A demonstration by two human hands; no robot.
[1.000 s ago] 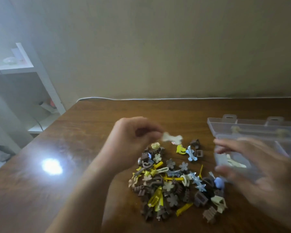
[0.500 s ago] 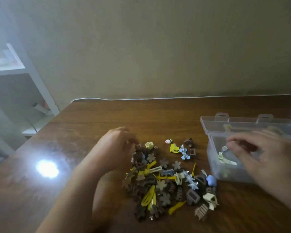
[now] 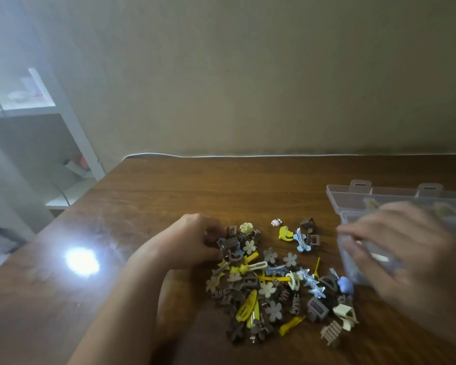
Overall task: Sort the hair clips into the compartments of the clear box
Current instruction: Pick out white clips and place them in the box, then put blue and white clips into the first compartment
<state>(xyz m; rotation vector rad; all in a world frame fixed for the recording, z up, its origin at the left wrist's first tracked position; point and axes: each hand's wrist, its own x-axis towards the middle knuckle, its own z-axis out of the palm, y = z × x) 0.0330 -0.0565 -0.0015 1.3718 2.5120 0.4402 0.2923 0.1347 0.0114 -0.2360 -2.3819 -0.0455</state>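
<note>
A pile of hair clips (image 3: 274,280) in brown, yellow, blue and cream lies on the wooden table (image 3: 195,196). My left hand (image 3: 190,243) is at the pile's upper left edge, its curled fingers pinching a brown hair clip (image 3: 231,231). The clear box (image 3: 358,196) stands open at the right, with a few pale clips inside. My right hand (image 3: 406,248) is blurred and hovers over the box's left end, fingers stretched out toward the pile, nothing visible in them.
A small white and pink clip (image 3: 276,222) lies apart behind the pile. A bright glare spot (image 3: 82,260) shines on the table's left part. White shelves (image 3: 37,111) stand beyond the table's left edge. A wall runs behind the table.
My left hand came down from holding a white clip in the air to the pile's left edge and closed on a brown clip. My right hand went to the box and now sweeps over its left end.
</note>
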